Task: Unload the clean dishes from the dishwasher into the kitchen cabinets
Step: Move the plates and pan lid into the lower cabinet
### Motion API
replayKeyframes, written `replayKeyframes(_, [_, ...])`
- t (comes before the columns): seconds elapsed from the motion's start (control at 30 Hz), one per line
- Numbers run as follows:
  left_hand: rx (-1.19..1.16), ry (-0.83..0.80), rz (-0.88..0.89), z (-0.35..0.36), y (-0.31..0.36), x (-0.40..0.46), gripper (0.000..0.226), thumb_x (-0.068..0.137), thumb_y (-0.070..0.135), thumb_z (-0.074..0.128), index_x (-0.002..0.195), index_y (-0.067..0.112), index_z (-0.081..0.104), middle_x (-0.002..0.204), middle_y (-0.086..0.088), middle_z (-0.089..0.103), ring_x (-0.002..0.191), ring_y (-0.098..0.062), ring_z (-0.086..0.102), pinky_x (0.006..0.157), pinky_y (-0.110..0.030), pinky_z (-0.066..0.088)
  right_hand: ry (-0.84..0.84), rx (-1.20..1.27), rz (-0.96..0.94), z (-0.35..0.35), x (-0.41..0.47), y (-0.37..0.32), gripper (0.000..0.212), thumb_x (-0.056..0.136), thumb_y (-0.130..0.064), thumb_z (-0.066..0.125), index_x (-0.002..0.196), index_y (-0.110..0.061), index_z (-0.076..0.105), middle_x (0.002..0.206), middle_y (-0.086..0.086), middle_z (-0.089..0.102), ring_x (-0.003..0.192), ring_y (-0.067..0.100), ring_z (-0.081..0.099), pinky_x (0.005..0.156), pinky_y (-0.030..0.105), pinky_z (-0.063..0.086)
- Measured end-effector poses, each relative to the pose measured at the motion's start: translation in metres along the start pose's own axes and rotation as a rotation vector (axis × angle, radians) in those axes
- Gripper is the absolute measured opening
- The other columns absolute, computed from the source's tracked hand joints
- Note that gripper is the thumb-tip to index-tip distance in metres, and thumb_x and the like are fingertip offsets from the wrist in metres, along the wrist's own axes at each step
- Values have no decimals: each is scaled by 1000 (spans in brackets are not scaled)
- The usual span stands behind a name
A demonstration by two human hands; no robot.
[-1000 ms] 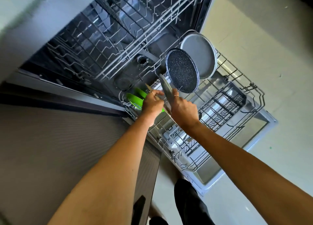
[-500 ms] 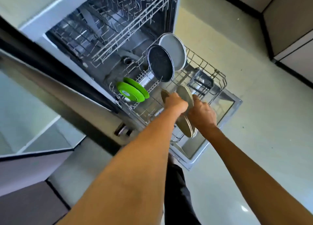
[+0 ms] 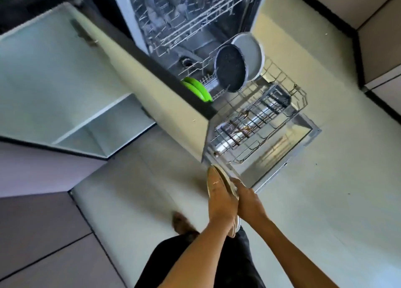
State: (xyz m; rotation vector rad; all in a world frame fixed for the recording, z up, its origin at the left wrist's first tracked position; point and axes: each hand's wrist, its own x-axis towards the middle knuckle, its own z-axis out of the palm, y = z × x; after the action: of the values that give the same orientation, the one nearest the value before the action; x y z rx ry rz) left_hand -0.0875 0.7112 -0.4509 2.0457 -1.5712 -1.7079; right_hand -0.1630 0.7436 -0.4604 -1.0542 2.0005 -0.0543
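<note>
**Carrying the plates clear of the dishwasher**

I am holding a small stack of beige plates point(image 3: 223, 183) on edge between both hands, out over the floor point(image 3: 325, 201) just in front of the dishwasher door point(image 3: 280, 168). The open cabinet point(image 3: 71, 105) is lying up and to my left, so I judge the step in hand to be the carry across to it.

To do it well, I am thinking the stack should be kept squeezed evenly from both faces so no plate slides, then tipped flat before going onto a shelf.

My left hand point(image 3: 221, 203) is lying flat against the near face, fingers straight and pressed along the plate. My right hand point(image 3: 247, 198) is pressing the far face; its fingers are mostly hidden behind the plates, so I cannot tell whether they are curling over the rim. Both forearms are reaching forward, close together.

Two green plates point(image 3: 198, 89), a dark speckled pan point(image 3: 231, 67) and a grey round tray point(image 3: 251, 55) are waiting in the lower rack point(image 3: 282, 105).
</note>
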Motion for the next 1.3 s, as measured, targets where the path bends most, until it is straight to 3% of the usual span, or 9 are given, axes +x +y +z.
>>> replayKeyframes(0.13, [-102,98,-195,-44,-23,14,31,86,8,51,116,4,56,107,-13,66,97,-28,63,86,-34,52,-51,60,-100,35,18,-36,30,88,-25,50,116,-33,53,109,1,68,105,24,63,88,40,51])
replayKeyframes(0.27, [-171,208,-235,-89,-49,30,19,85,15,53,94,4,66,90,-10,69,86,-26,66,80,-40,56,-146,171,-197,52,23,-94,35,90,-18,52,125,-20,56,113,3,66,106,21,63,90,32,48])
replayKeyframes(0.47, [-244,329,-194,-152,-73,27,35,95,33,52,118,8,58,100,-6,66,87,-18,62,55,-11,38,-246,404,-208,79,31,-149,43,85,-27,48,126,-41,48,100,1,71,86,19,69,77,46,57])
replayKeyframes(0.6, [-105,418,-76,-176,-89,33,43,94,43,43,127,17,54,105,-5,64,95,-24,62,82,-36,49,-342,645,-168,82,38,-184,44,96,-7,48,132,-33,44,104,10,70,83,18,67,58,25,52])
replayKeyframes(0.7, [80,466,-14,-191,-88,43,42,97,42,37,131,22,52,122,-2,53,114,-24,51,98,-44,37,-378,814,-130,82,42,-207,40,98,-7,45,128,-34,42,108,9,70,83,14,68,58,21,54])
replayKeyframes(0.83, [311,518,121,-220,-75,63,43,98,39,31,132,25,52,126,-6,52,120,-26,45,100,-46,27,-379,1016,-109,83,62,-234,44,97,-7,44,137,-25,45,102,-1,74,89,13,70,69,27,57])
replayKeyframes(1.0, [466,670,257,-251,-68,98,44,85,36,32,105,25,71,120,-4,59,109,-31,54,95,-49,40,-364,1272,-72,88,98,-272,47,94,-1,43,131,-27,52,110,5,70,102,24,64,91,40,51])
replayKeyframes(1.13, [648,610,372,-287,-62,131,49,86,34,34,127,29,59,135,2,55,128,-26,47,105,-52,33,-367,1364,-55,91,136,-305,39,97,-6,42,124,-32,56,111,5,68,89,19,66,70,27,54])
replayKeyframes(1.3, [730,525,308,-333,-48,173,49,94,34,32,142,30,41,150,7,38,143,-19,26,113,-56,11,-390,1376,-52,93,182,-356,40,99,-13,43,138,-23,45,124,10,62,93,23,65,87,37,55])
